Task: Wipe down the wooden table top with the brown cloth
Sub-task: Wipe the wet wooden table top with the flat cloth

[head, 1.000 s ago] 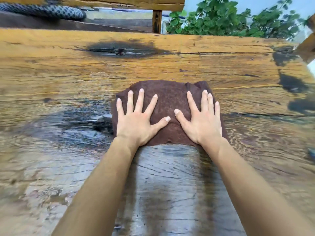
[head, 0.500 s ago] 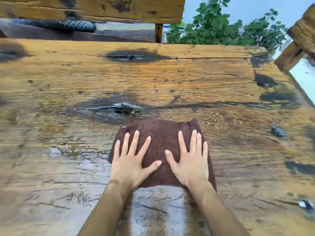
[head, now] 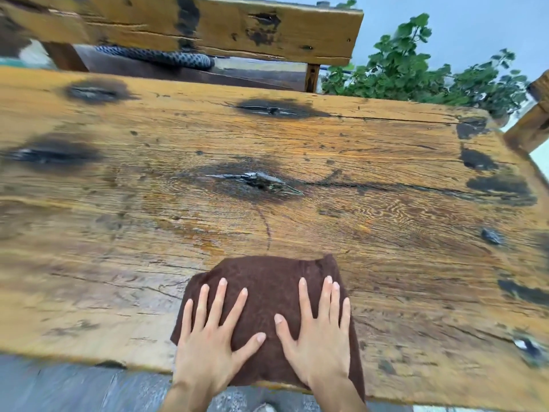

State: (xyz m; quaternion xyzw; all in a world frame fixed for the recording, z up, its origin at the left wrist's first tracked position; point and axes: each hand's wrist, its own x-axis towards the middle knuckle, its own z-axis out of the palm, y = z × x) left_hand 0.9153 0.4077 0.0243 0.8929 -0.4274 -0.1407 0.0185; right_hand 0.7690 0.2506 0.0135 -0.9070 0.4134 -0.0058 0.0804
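Brown cloth (head: 267, 295) lies flat at the near edge of the wooden tabletop (head: 118, 233), its near hem just over the lip. The left hand (head: 208, 349) and right hand (head: 320, 343) press on it side by side, fingers (head: 221, 301) straight and spread, grasping nothing. The pull towards the person looks finished. The wood to either side probably remains to be wiped. A second ago the cloth lay mid-tabletop; it has slid back to the edge.
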